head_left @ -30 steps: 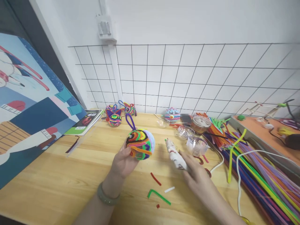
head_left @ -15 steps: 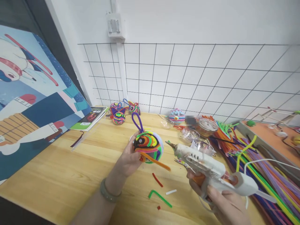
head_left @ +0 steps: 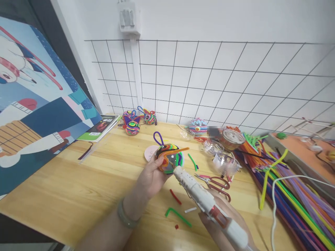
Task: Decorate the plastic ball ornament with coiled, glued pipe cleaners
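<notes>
Wire grid (head_left: 157,62) covers the wall behind a pale wooden table (head_left: 110,188). At left stands an illustrated board (head_left: 60,115); at right lie a long bundle of multicolored pipe cleaners (head_left: 295,198) and an orange-lined tray (head_left: 298,148). White hot glue gun (head_left: 197,191) slants across the near right of the table, nozzle at the lower right of the ball; contact cannot be told. Right hand (head_left: 230,207) wraps the gun's grip, fingers partly hidden; trigger pressure cannot be told. Left hand (head_left: 151,179) grips the pipe-cleaner-covered ball (head_left: 171,158) at its left and underside, thumb in front, fingers curled below; ball is near mid-table, held over the surface. Red-handled scissors (head_left: 208,179) lie open to the right of the ball. Clear plastic shells (head_left: 226,163) sit behind them; a striped ball (head_left: 198,126) is near the grid. Orange strip (head_left: 178,151) crosses the held ball and projects past its right edge; purple loop (head_left: 157,138) rises from its top. Nearer: bent green pipe cleaner (head_left: 180,217), red piece (head_left: 175,197), white piece (head_left: 190,210), tiny red scrap (head_left: 176,227).
</notes>
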### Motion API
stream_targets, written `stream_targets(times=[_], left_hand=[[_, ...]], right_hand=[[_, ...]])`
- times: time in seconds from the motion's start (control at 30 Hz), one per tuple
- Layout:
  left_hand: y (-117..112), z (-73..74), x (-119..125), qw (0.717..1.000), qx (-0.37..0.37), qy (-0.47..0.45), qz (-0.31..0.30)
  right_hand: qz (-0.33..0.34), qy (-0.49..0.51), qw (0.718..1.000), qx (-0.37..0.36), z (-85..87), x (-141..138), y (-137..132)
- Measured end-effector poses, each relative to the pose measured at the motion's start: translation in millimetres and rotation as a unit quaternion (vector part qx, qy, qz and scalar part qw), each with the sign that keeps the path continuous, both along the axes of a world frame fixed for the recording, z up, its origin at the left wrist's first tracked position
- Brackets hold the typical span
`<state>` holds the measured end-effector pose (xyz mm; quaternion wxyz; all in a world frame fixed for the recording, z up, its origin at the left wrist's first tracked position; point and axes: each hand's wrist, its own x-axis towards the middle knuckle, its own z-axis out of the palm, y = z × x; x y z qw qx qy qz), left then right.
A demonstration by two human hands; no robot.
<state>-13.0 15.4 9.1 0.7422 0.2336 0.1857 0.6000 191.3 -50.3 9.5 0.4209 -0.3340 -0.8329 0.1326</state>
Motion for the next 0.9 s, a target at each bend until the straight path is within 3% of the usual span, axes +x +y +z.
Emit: stream_targets(times=[0.17, 0.4, 0.63, 0.9], left_hand=[[-3, 2.4, 4, 1.0, 0.001, 0.004, 0.016], [-5, 4.7, 6, 1.0, 0.005, -0.009, 0.022], [-5, 3.8, 7, 1.0, 0.003, -0.005, 0.022], [-3, 1.7, 8, 1.0, 0.004, -0.004, 0.018]], right_hand=[[-0.025, -0.011, 0.999, 0.023, -0.6, -4, -2], [-0.052, 0.011, 0.998, -0.021, 8.2, -8, -4], [-0.063, 0.019, 0.998, -0.014, 13.8, -10, -6], [-0.005, 0.022, 1.0, 0.014, 12.1, -8, 2]])
